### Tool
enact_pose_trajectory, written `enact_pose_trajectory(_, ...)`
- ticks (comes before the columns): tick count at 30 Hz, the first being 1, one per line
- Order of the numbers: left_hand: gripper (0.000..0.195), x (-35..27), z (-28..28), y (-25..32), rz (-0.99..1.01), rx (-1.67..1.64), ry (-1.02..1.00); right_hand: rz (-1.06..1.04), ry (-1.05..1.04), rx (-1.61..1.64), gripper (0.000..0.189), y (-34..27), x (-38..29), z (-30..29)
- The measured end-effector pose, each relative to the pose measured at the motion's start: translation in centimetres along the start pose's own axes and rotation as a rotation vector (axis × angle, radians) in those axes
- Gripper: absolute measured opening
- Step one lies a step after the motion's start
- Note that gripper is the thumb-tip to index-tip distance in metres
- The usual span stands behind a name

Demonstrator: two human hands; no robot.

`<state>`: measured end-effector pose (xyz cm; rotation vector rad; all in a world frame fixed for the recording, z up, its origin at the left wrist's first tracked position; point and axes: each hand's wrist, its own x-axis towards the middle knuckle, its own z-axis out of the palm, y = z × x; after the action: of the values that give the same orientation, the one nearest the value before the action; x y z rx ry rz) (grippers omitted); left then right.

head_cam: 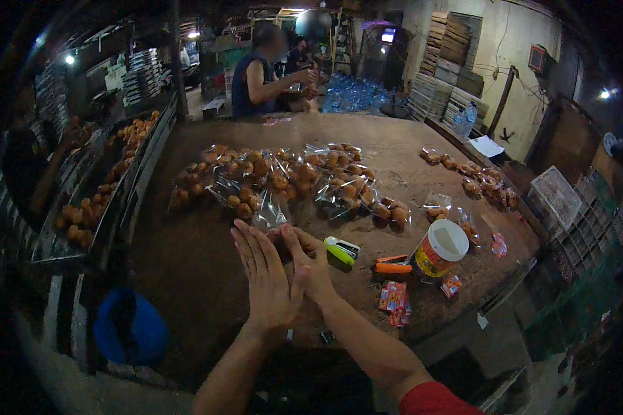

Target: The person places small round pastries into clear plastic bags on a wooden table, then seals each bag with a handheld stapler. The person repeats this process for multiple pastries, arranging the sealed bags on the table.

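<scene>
My left hand (265,275) is over the near part of a brown wooden table (197,295), fingers long and nearly straight. My right hand (309,259) is beside it, thumb and fingers bent round a clear plastic bag (271,211). The bag's shiny film shows just past my fingertips; its lower part is hidden between my hands. Whether my left fingers grip the bag is not plain. Beyond lies a heap of clear bags filled with round brown balls (278,179), which look like baked or fried food. A green and white stapler (341,251) lies just right of my right hand.
An orange stapler (393,265), a white-rimmed tub (436,254) and red printed labels (393,301) lie to the right. More filled bags (485,181) line the right edge. At left are a trough of brown balls (96,212) and a blue bucket (130,327). A person (257,78) stands across the table.
</scene>
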<state>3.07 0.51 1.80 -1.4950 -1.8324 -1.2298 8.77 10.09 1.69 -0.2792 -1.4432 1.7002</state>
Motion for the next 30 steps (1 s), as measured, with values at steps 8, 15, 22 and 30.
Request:
enact_pose_trajectory(8,0.053,1.0,-1.6,-1.5,-0.364,-0.792,-0.008,-0.286,-0.014,-0.381,0.024,-0.5,-0.4,0.0)
enact_pose_trajectory(15,0.03,1.2,-0.9,-2.5,-0.732,-1.24,-0.121,-0.373,0.049,-0.486,0.033,-2.1,-0.3,0.2)
enact_pose_trajectory(22,0.024,0.1,0.2,-3.1,-0.79,-1.553,-0.014,-0.687,-0.026,-0.904,0.027,-1.6,0.4,0.0)
enact_pose_trajectory(30,0.026,0.3,1.2,-1.7,-0.69,-1.197,0.012,-0.318,-0.004,-0.668,0.028,-1.1,-0.1,-0.4)
